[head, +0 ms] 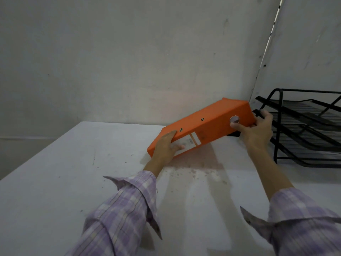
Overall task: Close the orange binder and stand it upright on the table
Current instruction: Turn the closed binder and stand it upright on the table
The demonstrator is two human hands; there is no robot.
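Observation:
The orange binder point(208, 124) is closed and held tilted over the white table point(73, 172), its spine with a metal finger ring and a white label facing me. Its left end is low near the table, its right end raised. My left hand point(166, 148) grips the lower left end, fingers across the spine label. My right hand point(256, 130) holds the raised right end, thumb beside the metal ring. Both wrists wear lilac checked sleeves.
A black wire-mesh stacking letter tray point(304, 130) stands at the right, touching distance from my right hand. A grey wall runs behind the table, meeting another wall at the corner just behind the binder. Crumbs and stains mark the tabletop below the binder.

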